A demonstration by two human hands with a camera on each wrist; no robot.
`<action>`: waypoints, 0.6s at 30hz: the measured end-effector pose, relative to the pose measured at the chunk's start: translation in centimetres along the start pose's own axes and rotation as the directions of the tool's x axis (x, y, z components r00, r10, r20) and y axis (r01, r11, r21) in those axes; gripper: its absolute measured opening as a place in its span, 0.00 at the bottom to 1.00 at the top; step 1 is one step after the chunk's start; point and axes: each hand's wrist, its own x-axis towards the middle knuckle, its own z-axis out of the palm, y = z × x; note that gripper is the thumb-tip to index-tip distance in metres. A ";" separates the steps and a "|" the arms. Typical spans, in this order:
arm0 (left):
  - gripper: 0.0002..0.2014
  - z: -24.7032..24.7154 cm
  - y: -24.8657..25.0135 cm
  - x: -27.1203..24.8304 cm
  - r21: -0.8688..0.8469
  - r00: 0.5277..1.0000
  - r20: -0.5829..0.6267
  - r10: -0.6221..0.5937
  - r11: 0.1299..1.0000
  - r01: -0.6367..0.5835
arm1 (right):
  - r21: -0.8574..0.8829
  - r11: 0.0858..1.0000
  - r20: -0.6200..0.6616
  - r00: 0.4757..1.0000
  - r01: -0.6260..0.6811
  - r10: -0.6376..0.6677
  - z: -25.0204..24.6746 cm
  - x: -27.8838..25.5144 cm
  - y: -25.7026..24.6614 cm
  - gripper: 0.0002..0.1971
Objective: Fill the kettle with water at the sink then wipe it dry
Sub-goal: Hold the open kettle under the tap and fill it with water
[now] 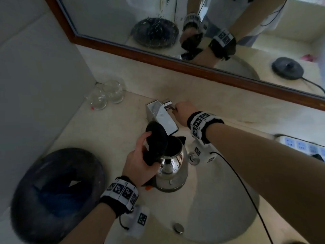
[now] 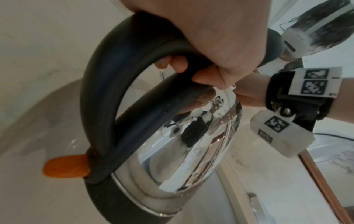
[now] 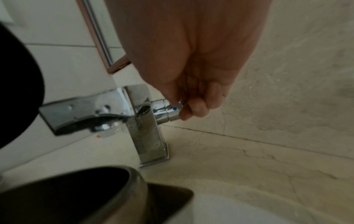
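The shiny steel kettle [image 1: 173, 166] stands tilted in the sink [image 1: 219, 208], its black lid [image 1: 155, 136] flipped up and its mouth under the chrome faucet [image 1: 161, 117] spout. My left hand [image 1: 140, 159] grips the kettle's black handle [image 2: 107, 91], fingers curled round it [image 2: 220, 45]; an orange switch [image 2: 65, 166] sticks out at the handle's foot. My right hand [image 1: 184, 111] pinches the faucet's side knob [image 3: 166, 109] with its fingertips [image 3: 193, 112]. No stream of water shows at the spout [image 3: 86, 115]. The kettle's open mouth [image 3: 76, 194] is dark inside.
A dark round bowl [image 1: 26, 199] with something blue in it [image 1: 58, 196] sits on the counter at left. Upturned glasses [image 1: 105, 92] stand in the back corner. A power strip [image 1: 299, 143] lies at right. The mirror [image 1: 123, 14] runs behind the faucet. The drain plug [image 1: 178, 228] is near me.
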 end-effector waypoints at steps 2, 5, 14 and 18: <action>0.44 -0.3 0.1 0.8 -0.009 1.000 -0.025 -0.013 1.000 0.012 | -0.020 1.000 -0.005 1.000 0.008 -0.008 -0.1 0.3 0.2 0.16; 0.44 -0.6 0.3 1.7 -0.013 0.999 -0.051 -0.015 1.000 0.015 | -0.036 0.999 -0.019 1.000 0.022 -0.022 0.1 0.5 0.6 0.16; 0.44 -0.6 0.7 2.2 -0.020 0.998 -0.055 -0.029 0.999 0.028 | 0.000 1.000 -0.012 1.000 -0.020 0.020 -0.3 1.7 1.2 0.13; 0.44 -0.2 0.6 2.3 -0.028 0.998 -0.058 -0.012 1.000 0.010 | 0.009 0.999 -0.018 0.999 -0.032 0.032 -0.1 1.8 1.3 0.14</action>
